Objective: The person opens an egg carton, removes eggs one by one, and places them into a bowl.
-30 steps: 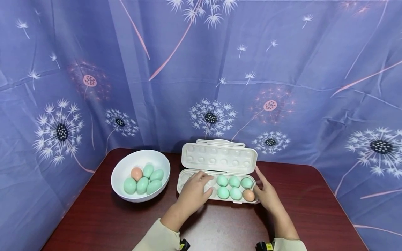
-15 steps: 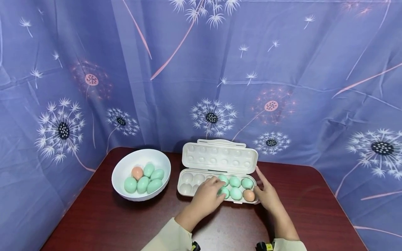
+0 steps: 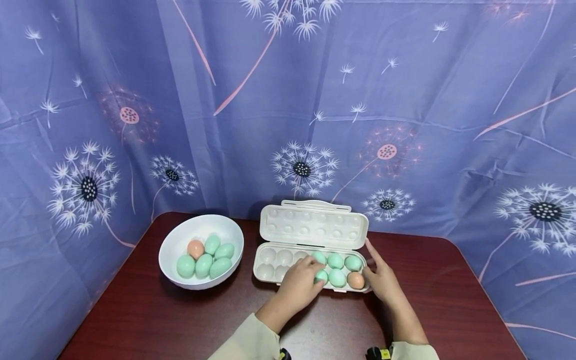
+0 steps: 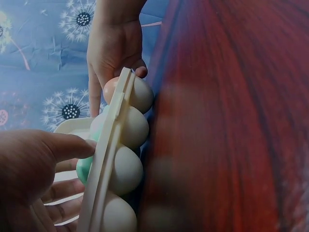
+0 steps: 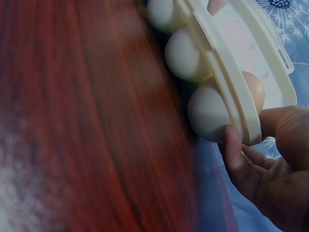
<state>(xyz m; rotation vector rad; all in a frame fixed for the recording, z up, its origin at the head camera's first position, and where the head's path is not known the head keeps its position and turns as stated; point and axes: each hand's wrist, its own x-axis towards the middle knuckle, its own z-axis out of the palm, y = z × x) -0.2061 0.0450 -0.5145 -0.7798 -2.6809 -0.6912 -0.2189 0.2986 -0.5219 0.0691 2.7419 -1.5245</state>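
Note:
An open cream plastic egg carton (image 3: 279, 264) lies on the table, its lid tipped back toward the curtain. My left hand (image 3: 298, 281) reaches over its front row, thumb and fingers around a green egg (image 3: 321, 276). In the left wrist view the thumb (image 4: 72, 146) lies at the carton's front rim, with green showing between it and the fingers. My right hand (image 3: 382, 281) grips the carton's right end beside an orange egg (image 3: 355, 280). The right wrist view shows a fingertip (image 5: 231, 137) against the end cup's underside. Several green eggs fill the right-hand cups; visible left cups are bare.
A white bowl (image 3: 168, 255) with several green eggs and one orange egg (image 3: 195, 248) stands left of the carton. The dark red wooden table (image 3: 135, 320) ends at the back against a blue dandelion-print curtain (image 3: 243, 150).
My left hand has moved right, from over the left cups to the green eggs, uncovering bare cups. My right hand keeps its place at the carton's end.

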